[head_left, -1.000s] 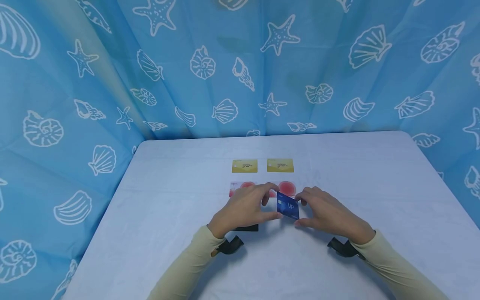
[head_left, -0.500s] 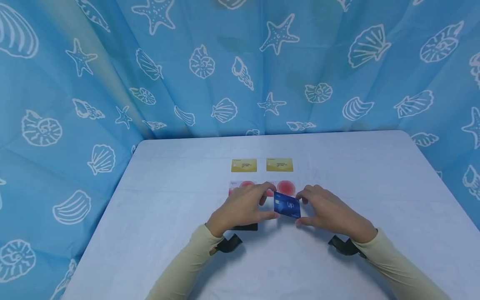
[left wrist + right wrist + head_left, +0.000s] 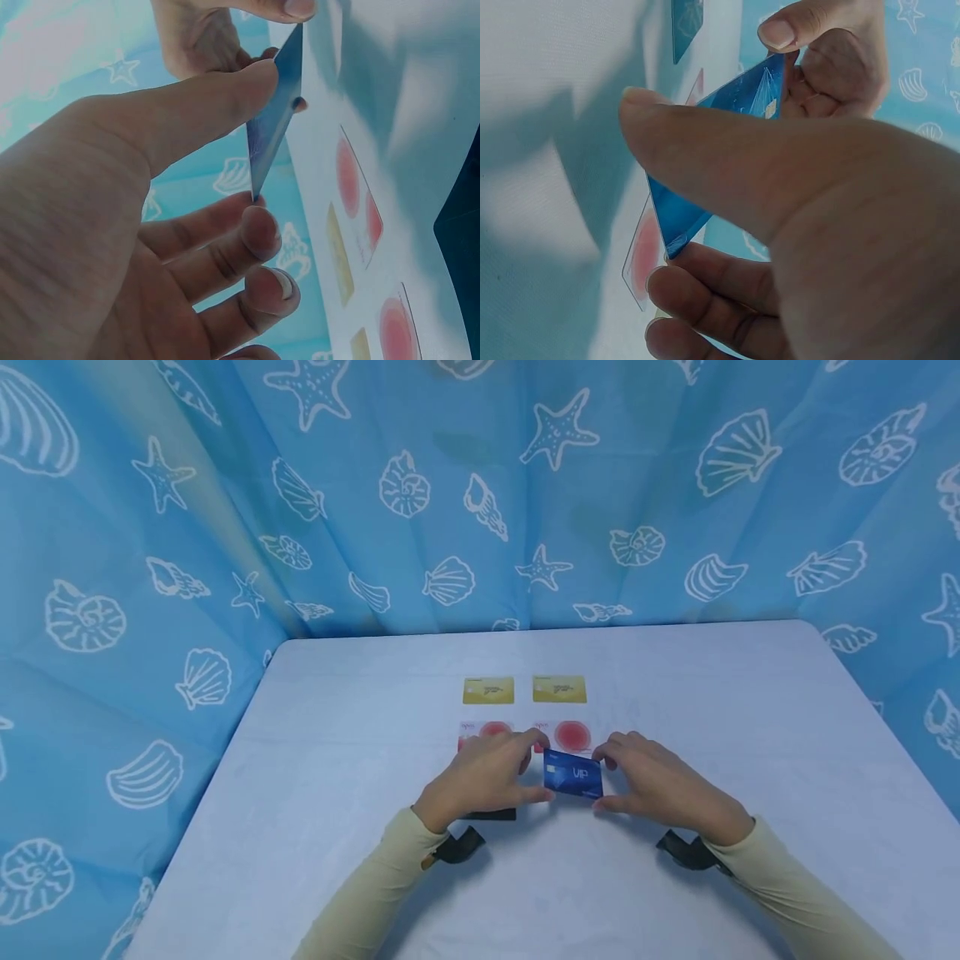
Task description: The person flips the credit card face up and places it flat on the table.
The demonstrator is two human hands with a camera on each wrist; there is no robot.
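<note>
A blue card lettered "VIP" is held above the white table between both hands, its printed face turned to the head camera. My left hand pinches its left edge between thumb and index finger. At the opposite edge, my right hand grips it the same way. The left wrist view shows the card nearly edge-on, with the other left fingers loosely bent below it. In the right wrist view the right thumb covers part of the blue card. A dark card lies partly hidden under the left hand.
Two yellow cards lie side by side on the white table. Nearer are two white-and-red cards, the left one partly covered by the left hand. A blue curtain with shell drawings hangs behind the table.
The blue card has turned to face the head camera more squarely and looks wider. Its left edge has shifted slightly left and down. Both hands have hardly moved.
</note>
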